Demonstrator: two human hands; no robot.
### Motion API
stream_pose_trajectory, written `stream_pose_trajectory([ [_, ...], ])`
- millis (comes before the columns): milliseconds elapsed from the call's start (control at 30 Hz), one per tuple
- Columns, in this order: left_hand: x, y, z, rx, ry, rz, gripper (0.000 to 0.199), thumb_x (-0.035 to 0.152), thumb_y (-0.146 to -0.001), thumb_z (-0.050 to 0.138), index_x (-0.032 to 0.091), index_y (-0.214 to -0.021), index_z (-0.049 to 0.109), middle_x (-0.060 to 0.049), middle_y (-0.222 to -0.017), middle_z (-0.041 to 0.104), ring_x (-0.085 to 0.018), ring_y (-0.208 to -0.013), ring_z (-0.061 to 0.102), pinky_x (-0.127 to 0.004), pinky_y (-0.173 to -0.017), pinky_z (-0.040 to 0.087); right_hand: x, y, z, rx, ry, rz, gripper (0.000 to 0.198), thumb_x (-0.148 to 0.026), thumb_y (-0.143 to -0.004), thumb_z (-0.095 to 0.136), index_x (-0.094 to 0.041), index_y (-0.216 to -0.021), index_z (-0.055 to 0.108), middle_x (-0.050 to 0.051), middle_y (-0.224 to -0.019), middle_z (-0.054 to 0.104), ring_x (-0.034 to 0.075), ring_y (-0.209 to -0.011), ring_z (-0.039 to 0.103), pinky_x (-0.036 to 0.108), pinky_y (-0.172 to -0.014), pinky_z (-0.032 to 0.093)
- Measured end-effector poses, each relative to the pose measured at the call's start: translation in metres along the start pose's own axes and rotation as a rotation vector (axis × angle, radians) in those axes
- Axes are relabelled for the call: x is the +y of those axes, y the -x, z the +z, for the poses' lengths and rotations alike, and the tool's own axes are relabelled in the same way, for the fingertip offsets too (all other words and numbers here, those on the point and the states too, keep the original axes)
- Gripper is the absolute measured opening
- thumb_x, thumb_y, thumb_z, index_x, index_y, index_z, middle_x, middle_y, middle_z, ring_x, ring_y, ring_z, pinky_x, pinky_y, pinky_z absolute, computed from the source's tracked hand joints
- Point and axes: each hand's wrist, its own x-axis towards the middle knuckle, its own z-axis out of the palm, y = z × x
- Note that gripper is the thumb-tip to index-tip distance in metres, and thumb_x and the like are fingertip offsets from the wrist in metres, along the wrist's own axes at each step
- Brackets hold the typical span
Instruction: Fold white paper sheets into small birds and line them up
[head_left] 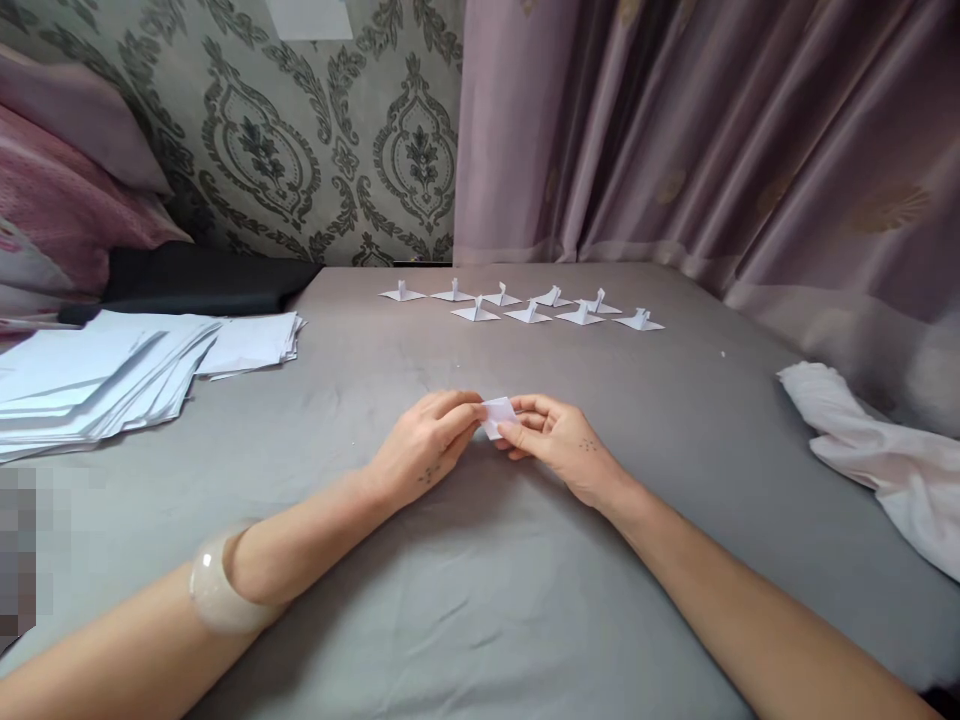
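A small folded piece of white paper (498, 415) is held up between my two hands over the grey cloth surface. My left hand (429, 440) pinches its left edge with the fingertips. From the other side my right hand (559, 440) grips it, thumb on the near face and fingers behind. Beyond my hands, several folded white paper figures (528, 313) stand in two rows, each with flat pointed sides and an upright middle part.
At the left lies a loose stack of white paper sheets (97, 375), with a smaller paper stack (251, 342) beside it. Behind them is a black cloth (202, 275). A crumpled white cloth (870, 440) lies at the right edge. Purple curtains (637, 130) hang at the back right.
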Motion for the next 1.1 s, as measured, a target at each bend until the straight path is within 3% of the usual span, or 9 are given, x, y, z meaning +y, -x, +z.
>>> stream_pose_trajectory([
  [100, 0.008, -0.003, -0.002, -0.028, 0.237, -0.158, 0.025, 0.01, -0.081, 0.047, 0.018, -0.099, 0.063, -0.008, -0.111, 0.064, -0.018, -0.098, 0.061, -0.031, -0.085, 0.05, 0.006, -0.001, 0.002, 0.043, 0.031, -0.09, 0.03, -0.026, -0.071, 0.07, -0.017, -0.099, 0.061, 0.006, -0.092, 0.071, 0.015, -0.075, 0.068, 0.031, -0.072, 0.055],
  [300, 0.009, -0.01, 0.0, -0.085, 0.982, -0.714, 0.022, 0.02, -0.078, 0.058, 0.016, -0.099, 0.063, -0.006, -0.095, 0.068, -0.018, -0.086, 0.064, -0.034, -0.082, 0.052, 0.013, -0.002, 0.008, 0.062, 0.141, -0.271, 0.029, -0.025, -0.077, 0.065, -0.02, -0.105, 0.06, 0.006, -0.103, 0.07, 0.016, -0.087, 0.067, 0.032, -0.079, 0.054],
  [400, 0.002, -0.012, 0.004, -0.025, 1.271, -0.826, 0.022, 0.015, -0.073, 0.065, 0.014, -0.096, 0.063, -0.006, -0.09, 0.068, -0.015, -0.08, 0.065, -0.031, -0.082, 0.052, 0.01, 0.0, 0.012, 0.07, 0.191, -0.309, 0.032, -0.027, -0.077, 0.066, -0.02, -0.108, 0.059, 0.006, -0.102, 0.07, 0.016, -0.088, 0.066, 0.031, -0.079, 0.053],
  [500, -0.003, -0.014, 0.006, 0.02, 1.409, -0.932, 0.024, 0.005, -0.07, 0.063, 0.012, -0.093, 0.065, -0.008, -0.089, 0.068, -0.014, -0.08, 0.065, -0.027, -0.082, 0.052, 0.008, 0.0, 0.015, 0.068, 0.175, -0.309, 0.04, -0.029, -0.074, 0.07, -0.019, -0.111, 0.058, 0.007, -0.1, 0.068, 0.016, -0.086, 0.065, 0.031, -0.076, 0.054],
  [700, -0.004, -0.016, 0.005, 0.039, 1.511, -0.979, 0.025, -0.002, -0.069, 0.062, 0.009, -0.091, 0.067, -0.008, -0.084, 0.069, -0.011, -0.073, 0.063, -0.021, -0.074, 0.051, 0.007, -0.004, 0.011, 0.077, 0.028, -0.298, 0.04, -0.035, -0.074, 0.072, -0.018, -0.107, 0.058, 0.007, -0.096, 0.067, 0.018, -0.089, 0.064, 0.032, -0.076, 0.053],
  [967, -0.005, -0.016, 0.005, 0.01, 1.568, -0.943, 0.027, -0.003, -0.07, 0.062, 0.006, -0.095, 0.067, -0.01, -0.09, 0.069, -0.012, -0.077, 0.064, -0.022, -0.078, 0.05, 0.004, -0.005, 0.008, 0.063, -0.068, -0.228, 0.04, -0.036, -0.07, 0.075, -0.018, -0.103, 0.06, 0.007, -0.097, 0.068, 0.018, -0.091, 0.063, 0.031, -0.074, 0.052],
  [1100, -0.004, -0.016, 0.005, 0.025, 1.565, -0.942, 0.026, -0.003, -0.069, 0.063, 0.007, -0.093, 0.067, -0.009, -0.084, 0.07, -0.013, -0.076, 0.066, -0.023, -0.078, 0.05, 0.006, -0.006, 0.006, 0.102, -0.07, -0.224, 0.04, -0.033, -0.07, 0.074, -0.019, -0.104, 0.058, 0.004, -0.091, 0.067, 0.015, -0.08, 0.064, 0.029, -0.067, 0.052],
])
